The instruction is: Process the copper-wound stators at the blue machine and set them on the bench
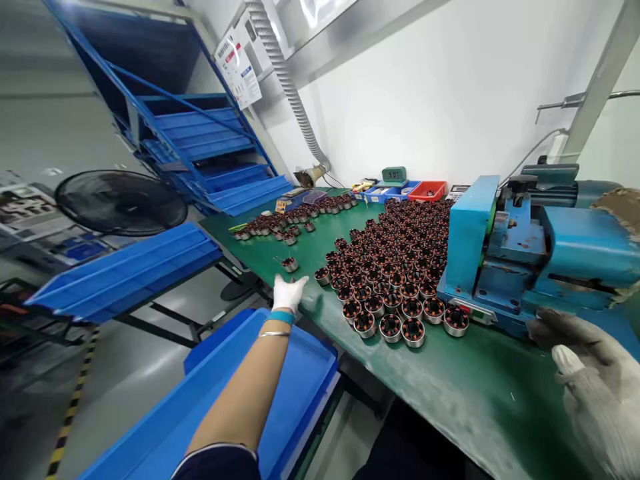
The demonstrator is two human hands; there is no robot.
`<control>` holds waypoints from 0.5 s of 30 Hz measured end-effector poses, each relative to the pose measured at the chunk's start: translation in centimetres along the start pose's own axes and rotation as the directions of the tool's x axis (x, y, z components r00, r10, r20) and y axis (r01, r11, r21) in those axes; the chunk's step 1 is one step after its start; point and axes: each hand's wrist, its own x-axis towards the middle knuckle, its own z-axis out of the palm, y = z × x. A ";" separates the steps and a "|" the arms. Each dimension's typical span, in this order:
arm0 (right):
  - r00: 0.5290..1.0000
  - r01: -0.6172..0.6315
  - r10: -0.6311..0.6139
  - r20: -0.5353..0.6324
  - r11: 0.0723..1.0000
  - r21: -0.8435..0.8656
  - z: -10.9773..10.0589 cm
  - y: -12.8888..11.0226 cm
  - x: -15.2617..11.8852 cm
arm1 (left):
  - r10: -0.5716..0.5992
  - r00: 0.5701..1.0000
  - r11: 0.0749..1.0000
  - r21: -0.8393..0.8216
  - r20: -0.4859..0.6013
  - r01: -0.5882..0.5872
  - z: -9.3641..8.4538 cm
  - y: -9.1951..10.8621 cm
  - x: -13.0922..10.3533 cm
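My left hand (289, 295), in a white glove, is at the near edge of the green table, thumb spread out to the side and nothing visible in it. Just beyond its fingertips sits a lone round motor part (290, 265) with a silver rim and thin wires sticking out. At the right, my right hand (595, 380) wears a grey-stained white glove. Its fingers and thumb are apart beside the base of a blue machine (515, 253), and I see nothing in them. Many similar motor parts (413, 332), with copper windings and dark centres, stand packed between the hands.
More motor parts (280, 223) lie farther back on the green table (345, 340). Behind them are a red bin (429, 191), blue bins and a small clock (394, 175). A blue tray (300, 393) lies below my left arm. A fan (121, 202) and blue rack (200, 127) stand left.
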 end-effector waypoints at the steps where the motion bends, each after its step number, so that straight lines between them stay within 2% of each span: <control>1: 0.999 -0.048 0.047 0.019 0.998 0.033 -0.1 0.1 0.2 | 0.018 1.000 1.000 -0.012 0.015 -0.017 0.6 -0.2 -0.1; 3: 0.991 -0.127 0.123 0.055 0.987 0.094 -0.2 0.1 0.5 | 0.047 0.998 0.999 -0.018 0.049 -0.046 1.5 -0.4 -0.2; 6: 0.988 -0.137 0.130 0.084 0.988 0.075 -0.1 -0.1 0.8 | 0.073 0.990 0.997 -0.008 0.117 -0.073 2.3 -0.3 0.2; 10: 0.990 -0.033 0.031 0.136 0.999 0.010 0.2 0.4 0.6 | 0.069 0.979 0.997 -0.030 0.190 -0.064 2.4 0.6 1.1; 12: 0.988 0.043 -0.042 0.147 0.999 -0.008 0.4 0.8 0.4 | 0.057 0.983 0.998 -0.047 0.172 -0.049 2.2 1.2 0.9; 15: 0.980 0.131 -0.120 0.161 0.989 -0.061 0.6 1.2 0.3 | 0.070 0.993 0.993 -0.106 0.090 -0.060 1.4 2.2 -0.5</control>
